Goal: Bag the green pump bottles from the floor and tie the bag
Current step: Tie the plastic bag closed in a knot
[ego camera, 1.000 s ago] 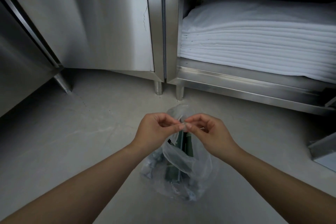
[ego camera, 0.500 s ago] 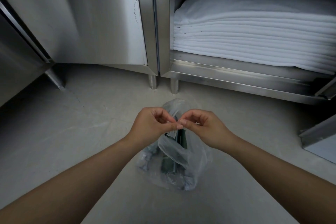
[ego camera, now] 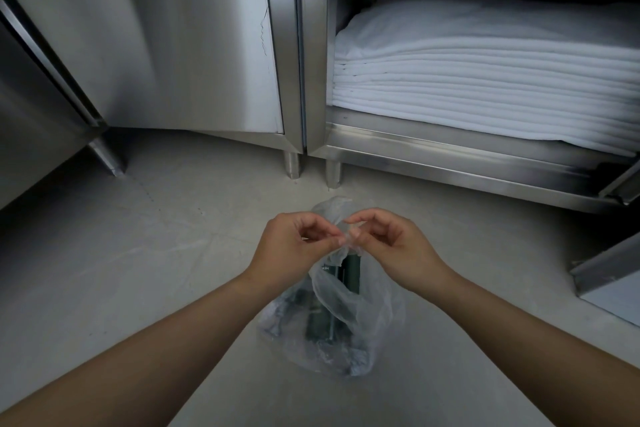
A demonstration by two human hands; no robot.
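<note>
Clear plastic bag (ego camera: pixel 349 333) sits on the grey floor (ego camera: pixel 138 270), in front of the steel cabinets (ego camera: pixel 173 45); green pump bottles (ego camera: pixel 323 319) are inside it, dark shapes seen through the film (count unclear, one shows pale lettering); left hand (ego camera: pixel 294 250) and right hand (ego camera: pixel 394 246) meet just above the bag mouth, fingertips touching; each pinches a gathered bit of the bag top between thumb and forefinger, other fingers curled loosely, so both grips are closed on thin plastic; a puff of loose film rises behind the fingers; whether a knot is formed cannot be told; compared with half a second ago the hands are in nearly the same pinch, the right forefinger now arched a little higher, the bag unmoved on the floor; open cabinet on the right holds a stack of folded white cloths (ego camera: pixel 485 80).
</note>
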